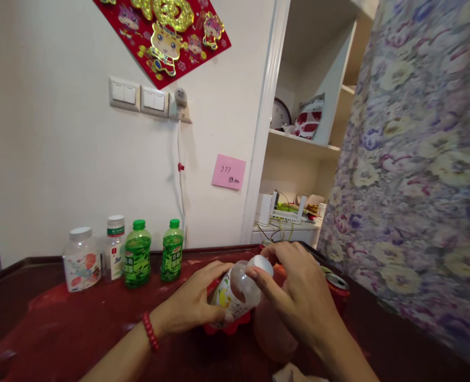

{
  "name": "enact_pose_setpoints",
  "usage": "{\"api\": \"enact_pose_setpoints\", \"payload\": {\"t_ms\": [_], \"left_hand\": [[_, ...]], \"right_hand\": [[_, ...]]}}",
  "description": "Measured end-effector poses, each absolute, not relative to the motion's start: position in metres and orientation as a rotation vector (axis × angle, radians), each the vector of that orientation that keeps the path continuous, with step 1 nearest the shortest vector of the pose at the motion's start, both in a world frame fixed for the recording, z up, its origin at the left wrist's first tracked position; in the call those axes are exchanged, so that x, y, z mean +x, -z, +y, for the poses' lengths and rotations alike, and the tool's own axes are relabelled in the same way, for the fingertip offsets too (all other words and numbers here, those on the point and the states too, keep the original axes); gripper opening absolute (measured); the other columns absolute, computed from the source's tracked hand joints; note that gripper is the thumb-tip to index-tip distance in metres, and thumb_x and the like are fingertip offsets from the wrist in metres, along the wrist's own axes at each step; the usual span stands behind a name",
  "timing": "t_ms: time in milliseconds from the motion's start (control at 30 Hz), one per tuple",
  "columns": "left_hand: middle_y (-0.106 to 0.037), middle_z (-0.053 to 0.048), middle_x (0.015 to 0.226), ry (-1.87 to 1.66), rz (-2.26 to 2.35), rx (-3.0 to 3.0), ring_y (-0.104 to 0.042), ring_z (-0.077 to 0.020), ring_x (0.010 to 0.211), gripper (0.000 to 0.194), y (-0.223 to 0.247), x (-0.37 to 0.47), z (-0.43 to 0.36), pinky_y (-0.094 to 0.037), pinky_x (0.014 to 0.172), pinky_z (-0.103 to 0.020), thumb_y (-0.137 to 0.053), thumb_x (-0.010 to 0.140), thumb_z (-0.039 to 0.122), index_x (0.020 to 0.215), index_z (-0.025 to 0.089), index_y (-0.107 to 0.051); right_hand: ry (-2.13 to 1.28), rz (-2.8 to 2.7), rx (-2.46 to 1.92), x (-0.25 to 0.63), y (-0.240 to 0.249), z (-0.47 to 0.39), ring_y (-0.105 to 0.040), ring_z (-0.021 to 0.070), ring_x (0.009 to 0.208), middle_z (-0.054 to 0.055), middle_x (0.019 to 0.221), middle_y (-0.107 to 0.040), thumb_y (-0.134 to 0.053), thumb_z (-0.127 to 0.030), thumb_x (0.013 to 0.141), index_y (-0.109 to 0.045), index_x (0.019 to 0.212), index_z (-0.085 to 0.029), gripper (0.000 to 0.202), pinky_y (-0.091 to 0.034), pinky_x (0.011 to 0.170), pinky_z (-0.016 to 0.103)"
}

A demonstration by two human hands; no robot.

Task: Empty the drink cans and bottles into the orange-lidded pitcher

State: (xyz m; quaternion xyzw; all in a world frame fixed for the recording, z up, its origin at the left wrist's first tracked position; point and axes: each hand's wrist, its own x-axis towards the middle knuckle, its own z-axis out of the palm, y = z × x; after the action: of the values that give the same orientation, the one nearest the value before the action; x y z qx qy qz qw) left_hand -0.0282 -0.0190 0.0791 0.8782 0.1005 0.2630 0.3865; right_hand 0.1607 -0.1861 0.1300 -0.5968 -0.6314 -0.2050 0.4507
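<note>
My left hand [195, 302], with a red bead bracelet at the wrist, is wrapped round a clear bottle [235, 292] with a fruit-patterned label. The bottle tilts up to the right. My right hand [294, 292] grips its white cap [261, 265] between thumb and fingers. Under the bottle shows part of a red scalloped object [231, 325]. Just behind and below my right hand stands a larger pinkish container [272, 331], partly hidden by that hand. A red can [337, 292] is to its right.
On the dark red table [84, 329], a wide clear jar [82, 260], a white-capped bottle [116, 248] and two green bottles [138, 254] line the back left. A floral curtain [418, 185] hangs at the right. A beige item [294, 374] lies at the front edge.
</note>
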Motion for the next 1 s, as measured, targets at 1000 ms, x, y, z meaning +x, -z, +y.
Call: {"api": "enact_pose_setpoints", "payload": {"t_ms": [1000], "left_hand": [[-0.07, -0.01, 0.149, -0.789, 0.239, 2.373, -0.064, -0.0399, 0.137, 0.088, -0.063, -0.028, 0.01, -0.053, 0.118, -0.052, -0.088, 0.078, 0.063, 0.156, 0.032, -0.062]], "right_hand": [[0.26, -1.532, -1.273, 0.154, -0.134, -0.171, -0.057, 0.0252, 0.111, 0.004, 0.109, -0.068, -0.089, -0.023, 0.091, -0.074, 0.109, -0.02, 0.025, -0.044, 0.098, 0.042]]}}
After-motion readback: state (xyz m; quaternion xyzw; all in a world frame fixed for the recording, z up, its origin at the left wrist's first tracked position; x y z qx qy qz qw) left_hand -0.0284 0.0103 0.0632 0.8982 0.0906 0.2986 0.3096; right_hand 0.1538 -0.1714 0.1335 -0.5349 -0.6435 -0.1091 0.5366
